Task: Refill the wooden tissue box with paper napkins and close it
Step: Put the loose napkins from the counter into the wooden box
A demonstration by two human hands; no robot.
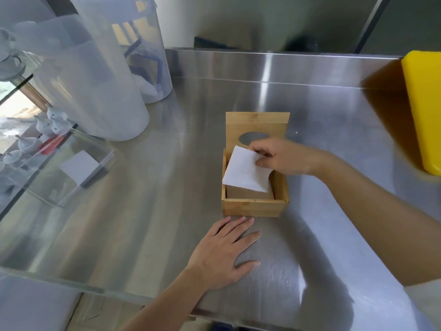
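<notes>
pinching a white napkin point(243, 169) over the open wooden box point(254, 207) at frame centre, right hand point(279, 156); left hand point(224, 254) lies flat, fingers point(241, 226) spread, on the bench point(143, 211).

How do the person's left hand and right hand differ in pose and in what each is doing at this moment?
The left hand lies flat, fingers spread, on the steel counter; the right hand is raised over the wooden box. The left hand holds nothing; the right hand pinches a white napkin. Both are bare.
</notes>
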